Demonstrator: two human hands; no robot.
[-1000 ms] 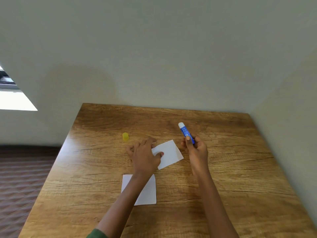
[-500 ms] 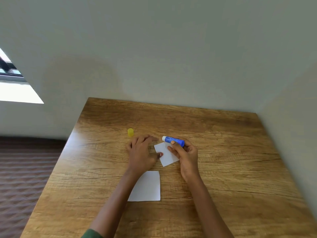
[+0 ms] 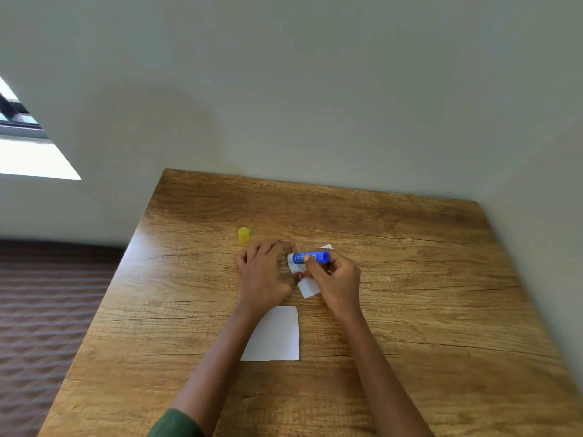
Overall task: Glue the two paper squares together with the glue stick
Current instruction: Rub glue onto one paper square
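Two white paper squares lie on the wooden table (image 3: 410,279). The far square (image 3: 308,288) is mostly covered by my hands. My right hand (image 3: 336,279) grips the blue glue stick (image 3: 310,257), which lies almost level with its white tip pointing left over that square's left edge. My left hand (image 3: 265,272) rests flat, fingers spread, beside and partly on the same square. The near square (image 3: 277,337) lies flat below, partly hidden by my left forearm.
The glue stick's yellow cap (image 3: 243,234) stands on the table just beyond my left hand. The table sits in a corner, with walls at its far and right sides. Its left edge drops to a dark patterned floor (image 3: 47,310).
My right hand swung the glue stick down from pointing up and away to lying level over the far square. The left hand stayed on that square.
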